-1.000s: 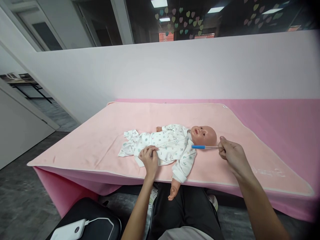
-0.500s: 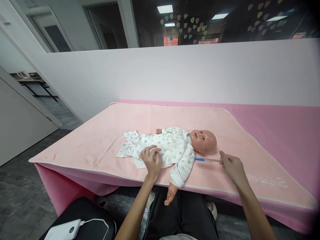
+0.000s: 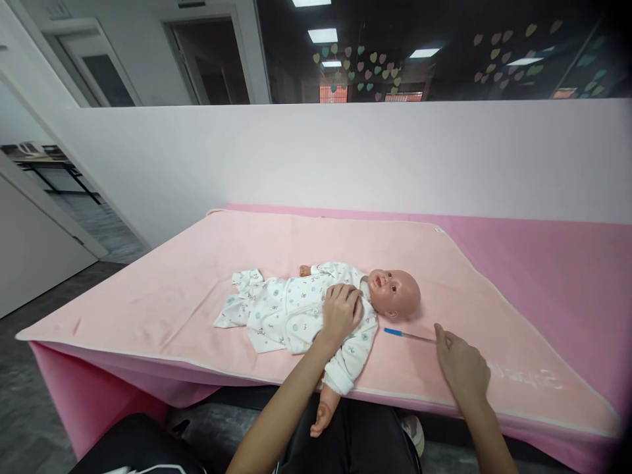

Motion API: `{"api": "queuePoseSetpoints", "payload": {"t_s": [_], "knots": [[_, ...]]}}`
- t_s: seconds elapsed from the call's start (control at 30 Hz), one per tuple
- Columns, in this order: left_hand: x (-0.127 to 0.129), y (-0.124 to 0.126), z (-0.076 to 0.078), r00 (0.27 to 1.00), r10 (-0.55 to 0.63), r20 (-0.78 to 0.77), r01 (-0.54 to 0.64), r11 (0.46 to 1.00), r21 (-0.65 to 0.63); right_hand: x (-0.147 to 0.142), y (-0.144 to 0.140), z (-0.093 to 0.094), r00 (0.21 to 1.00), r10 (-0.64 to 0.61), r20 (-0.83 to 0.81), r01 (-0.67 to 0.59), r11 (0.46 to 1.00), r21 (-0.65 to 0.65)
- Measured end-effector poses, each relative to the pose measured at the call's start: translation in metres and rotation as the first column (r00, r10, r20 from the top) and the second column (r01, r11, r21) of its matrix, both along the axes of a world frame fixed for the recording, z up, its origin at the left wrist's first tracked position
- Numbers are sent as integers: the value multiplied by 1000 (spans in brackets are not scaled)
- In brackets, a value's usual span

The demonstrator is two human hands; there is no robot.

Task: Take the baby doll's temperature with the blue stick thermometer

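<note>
A baby doll (image 3: 395,293) lies on its back with its head to the right, dressed in a white printed outfit (image 3: 306,309). My left hand (image 3: 342,309) rests on the doll's upper chest, its fingers bent together at the cloth near the collar; the thumb is mostly hidden. One doll arm (image 3: 323,409) hangs over the near edge. In my right hand (image 3: 461,362), closed at the fingertips, is the end of a slim stick with a blue tip, which looks like a thermometer (image 3: 394,332). Its blue end points at the doll's shoulder, slightly apart from the sleeve.
A pale pink blanket (image 3: 162,283) covers the table over a darker pink cloth (image 3: 567,276). A white low wall (image 3: 370,158) stands behind it. A black seat (image 3: 133,447) with a white cable is at the lower left, and my legs are under the near edge.
My left hand has moved right, from the doll's lower body up to its upper chest, its fingers bending in. My right hand still holds the thermometer. The view has tilted slightly.
</note>
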State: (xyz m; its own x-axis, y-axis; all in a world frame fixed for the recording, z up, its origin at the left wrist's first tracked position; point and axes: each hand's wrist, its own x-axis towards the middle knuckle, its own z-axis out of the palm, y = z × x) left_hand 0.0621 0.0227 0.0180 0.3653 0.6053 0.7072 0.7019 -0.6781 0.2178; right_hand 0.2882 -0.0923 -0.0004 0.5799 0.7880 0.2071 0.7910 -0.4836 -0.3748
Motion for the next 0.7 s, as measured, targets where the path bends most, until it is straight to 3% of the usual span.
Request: {"api": "queuePoseSetpoints", "payload": {"t_s": [0.1,0.17,0.2,0.27,0.37,0.47,0.57,0.7], "knots": [[-4,-5,-6,999,11,31,-11,1000,-15,-23,4,15,998,61,9,-61,990,130],[-6,-8,-7,998,18,55,-18,1000,-15,-51,16,25,970,235,-59,-212,940,267],[-6,-9,-7,998,22,66,-21,1000,-14,-66,26,29,943,319,-91,-269,896,354],[-7,-10,-8,997,28,76,-27,1000,-11,-96,48,34,846,525,-93,-413,756,509],[-9,-9,-11,996,45,75,-44,999,-9,-130,78,31,725,683,-87,-519,625,583],[-10,-9,-14,996,61,71,-61,998,-11,-143,93,19,707,696,-122,-464,588,663],[-10,-10,-16,995,55,78,-56,998,8,-144,94,5,706,684,-185,-355,568,743],[-8,-12,-19,982,92,163,-105,992,74,-142,92,-7,726,666,-174,-319,549,772]]}}
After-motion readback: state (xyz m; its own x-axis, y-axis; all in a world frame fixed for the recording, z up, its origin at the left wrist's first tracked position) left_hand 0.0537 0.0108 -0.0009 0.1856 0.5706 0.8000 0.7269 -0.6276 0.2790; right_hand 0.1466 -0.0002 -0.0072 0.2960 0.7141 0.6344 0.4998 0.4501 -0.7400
